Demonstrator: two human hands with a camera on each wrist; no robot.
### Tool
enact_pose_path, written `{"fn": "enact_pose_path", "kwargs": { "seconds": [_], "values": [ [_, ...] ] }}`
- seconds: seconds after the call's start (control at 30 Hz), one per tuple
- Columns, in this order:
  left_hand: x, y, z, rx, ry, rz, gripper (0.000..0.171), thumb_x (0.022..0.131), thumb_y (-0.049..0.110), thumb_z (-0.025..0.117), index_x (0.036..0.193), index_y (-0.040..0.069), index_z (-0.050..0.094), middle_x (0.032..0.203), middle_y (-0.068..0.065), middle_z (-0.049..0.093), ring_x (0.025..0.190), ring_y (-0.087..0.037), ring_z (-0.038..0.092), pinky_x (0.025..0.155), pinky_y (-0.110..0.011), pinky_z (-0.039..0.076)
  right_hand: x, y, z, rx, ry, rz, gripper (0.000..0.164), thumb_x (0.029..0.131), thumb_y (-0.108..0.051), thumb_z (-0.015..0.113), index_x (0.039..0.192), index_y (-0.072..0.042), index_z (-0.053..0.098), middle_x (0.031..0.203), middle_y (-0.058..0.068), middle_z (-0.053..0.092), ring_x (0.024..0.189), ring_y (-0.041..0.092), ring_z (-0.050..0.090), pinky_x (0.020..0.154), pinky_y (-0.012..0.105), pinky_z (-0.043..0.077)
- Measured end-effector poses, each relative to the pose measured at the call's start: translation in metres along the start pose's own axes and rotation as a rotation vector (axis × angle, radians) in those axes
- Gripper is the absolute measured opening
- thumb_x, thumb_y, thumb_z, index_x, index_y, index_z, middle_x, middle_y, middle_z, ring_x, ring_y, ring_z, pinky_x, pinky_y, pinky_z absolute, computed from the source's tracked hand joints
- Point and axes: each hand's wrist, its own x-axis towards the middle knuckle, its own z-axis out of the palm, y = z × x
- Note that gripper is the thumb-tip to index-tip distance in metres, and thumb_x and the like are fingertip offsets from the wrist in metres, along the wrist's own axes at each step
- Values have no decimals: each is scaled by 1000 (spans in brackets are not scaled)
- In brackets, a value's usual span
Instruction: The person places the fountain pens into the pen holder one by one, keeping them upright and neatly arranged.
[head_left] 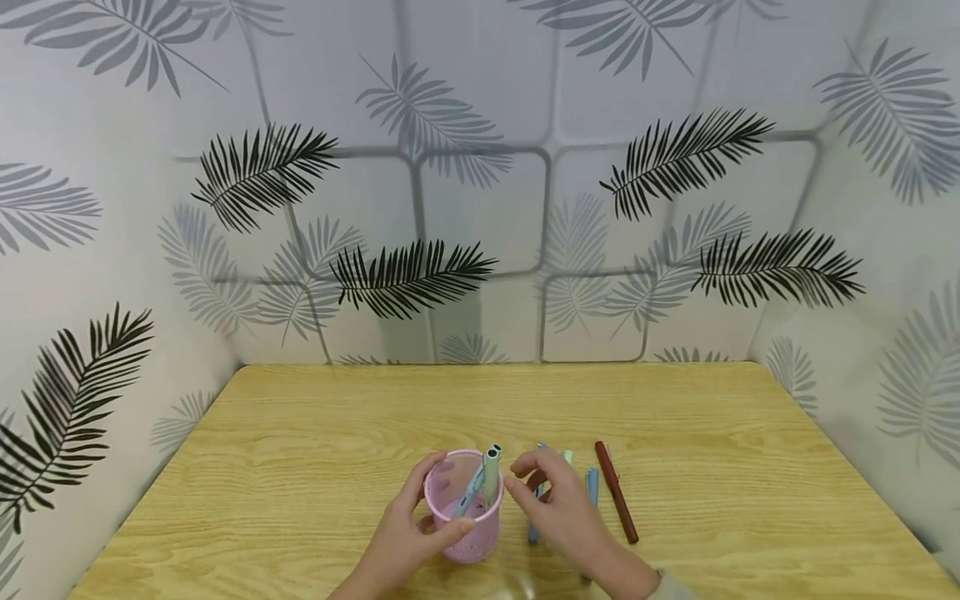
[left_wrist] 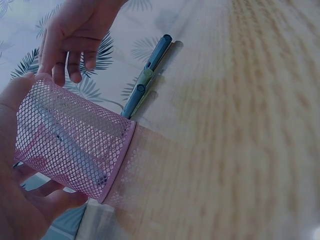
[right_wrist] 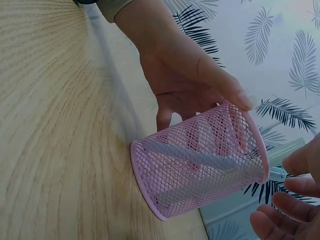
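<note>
My left hand (head_left: 405, 527) grips a pink mesh pen cup (head_left: 477, 542) around its side, thumb near the rim. Inside the cup lean a light blue pen (head_left: 470, 490) and a light green pen (head_left: 491, 477), their upper ends at the rim; through the mesh both show slanting in the right wrist view. Just right of the rim is my right hand (head_left: 562, 508), its fingers loosely bent and nothing between them. In the right wrist view, that hand's fingers (right_wrist: 295, 205) are close beside the pens' upper ends.
On the wooden table (head_left: 337, 433), partly hidden by my right hand, lie blue pens (head_left: 592, 483) and a light green one (head_left: 567, 457). A dark red pen (head_left: 617, 493) lies farther right. Behind the table stands a leaf-patterned wall (head_left: 480, 208).
</note>
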Motion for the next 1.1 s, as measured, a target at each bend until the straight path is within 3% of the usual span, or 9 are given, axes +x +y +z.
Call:
{"fn": "enact_pose_path", "kwargs": {
  "seconds": [0.2,0.53,1.1],
  "values": [
    [1,0,0,6,4,-11,77,78,18,77,140,28,33,134,-12,44,118,-34,46,84,-33,51,2,1,-11,3,17,58,11,86,-9,67,93,-14,61,92,2,59,75,13,55,56,23,49],
    [1,2,0,16,-4,-13,76,78,19,77,140,29,33,135,-13,43,118,-35,46,83,-33,52,1,6,-25,-71,34,102,9,86,-13,68,91,-17,62,81,-8,57,70,9,54,57,22,48],
    [0,1,1,19,2,-22,77,77,20,77,139,29,33,134,-12,44,118,-34,46,83,-31,51,-4,17,-47,-97,59,186,9,87,-18,67,92,-12,61,85,-3,58,74,12,55,61,23,48]
  ]
}}
